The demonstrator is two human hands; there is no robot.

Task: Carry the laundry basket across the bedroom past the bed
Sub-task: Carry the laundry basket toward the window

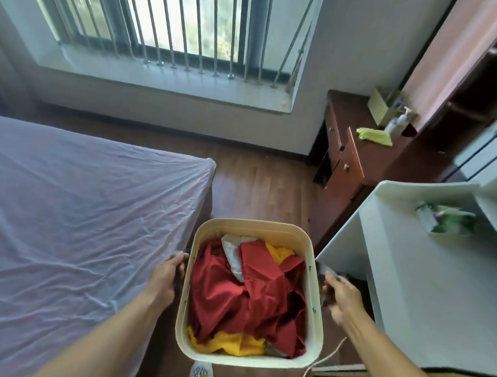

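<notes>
- Left hand, lower centre-left of frame: fingers curled closed around the dark side handle on the left wall of the laundry basket; grip looks firm.
- Right hand, lower centre-right: wrapped on the matching dark handle on the right wall; motion-blurred, so finger detail is hard to read, but it appears closed on the handle.
- Basket sits between the two hands, lower centre of frame, held up off the wooden floor. Cream, rounded rectangle; long axis runs away from the person, toward the top of frame. Both hands about equally near, one per long side.
- Contents: mostly red cloth, some yellow cloth at near and far ends, a grey-white piece near the far end. Pile stays below the rim.
- Bed with wrinkled pale sheet fills left half of frame; its corner is near the basket's far-left edge, not touching.
- White table at right, its corner just beside the basket's right wall and the right hand.
- Key relation: basket sits in the gap between bed and table, long axis lined up with the open floor strip ahead toward the window.
- Judgement: carry is under way, bed corner not yet passed; tight spot is the right hand against the table corner.
- Cord hangs near lower right of the basket; possible snag.
- Brown dresser upper right, ahead past the table.
</notes>
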